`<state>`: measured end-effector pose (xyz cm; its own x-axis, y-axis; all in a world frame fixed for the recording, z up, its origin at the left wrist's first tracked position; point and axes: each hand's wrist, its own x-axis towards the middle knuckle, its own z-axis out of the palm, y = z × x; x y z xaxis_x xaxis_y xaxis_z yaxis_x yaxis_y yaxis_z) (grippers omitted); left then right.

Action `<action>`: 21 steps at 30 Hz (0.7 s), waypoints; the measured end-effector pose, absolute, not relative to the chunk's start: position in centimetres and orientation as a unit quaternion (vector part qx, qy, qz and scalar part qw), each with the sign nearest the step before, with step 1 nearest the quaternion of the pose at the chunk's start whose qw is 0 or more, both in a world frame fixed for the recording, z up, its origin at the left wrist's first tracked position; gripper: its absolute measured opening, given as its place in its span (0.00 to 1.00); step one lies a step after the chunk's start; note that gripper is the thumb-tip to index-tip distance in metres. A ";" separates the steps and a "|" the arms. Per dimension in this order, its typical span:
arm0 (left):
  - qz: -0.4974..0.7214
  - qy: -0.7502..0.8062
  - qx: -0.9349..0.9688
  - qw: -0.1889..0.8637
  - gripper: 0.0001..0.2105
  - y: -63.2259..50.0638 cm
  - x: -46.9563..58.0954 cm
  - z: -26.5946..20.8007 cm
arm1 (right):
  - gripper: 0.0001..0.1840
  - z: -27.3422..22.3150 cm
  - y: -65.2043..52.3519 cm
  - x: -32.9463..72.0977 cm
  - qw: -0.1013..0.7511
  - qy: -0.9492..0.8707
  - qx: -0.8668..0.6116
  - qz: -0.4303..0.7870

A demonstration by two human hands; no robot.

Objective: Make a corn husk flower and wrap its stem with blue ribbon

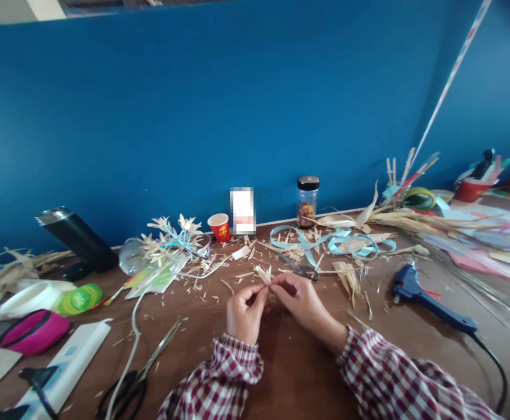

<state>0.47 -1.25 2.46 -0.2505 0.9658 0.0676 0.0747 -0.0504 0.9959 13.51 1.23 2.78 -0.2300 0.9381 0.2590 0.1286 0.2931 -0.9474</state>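
Both hands meet over the middle of the brown table, pinching a small pale flower of dried corn husk [264, 274]. The thumb and fingers of my left hand [245, 312] close on its base from the left. From the right, the fingertips of my right hand [301, 297] press at the same base, which they partly hide. The pointed petals spread upward above the fingertips. Just beyond my right hand lie dark-handled scissors [309, 272] and light blue ribbon [311, 248]. Husk strips [348, 279] lie to its right.
Left are a bunch of husk flowers [171, 236], black-handled scissors [139, 373], a white power strip [69, 364] and a tilted black tumbler [77, 239]. A red paper cup [222, 228] and a lidded jar [308, 204] stand by the blue partition [255, 105]. A blue glue gun [429, 300] lies right.
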 end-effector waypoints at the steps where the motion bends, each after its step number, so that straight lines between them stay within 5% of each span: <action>1: 0.558 0.562 0.471 0.389 0.11 -1.2 0.4 2.4 | 0.07 2.7 1.2 13.5 0.468 -0.651 -0.407 0.438; 21: 0.549 0.568 0.521 0.324 0.11 -1.1 0.3 2.3 | 0.07 2.3 0.8 13.1 0.474 -0.654 -0.420 0.414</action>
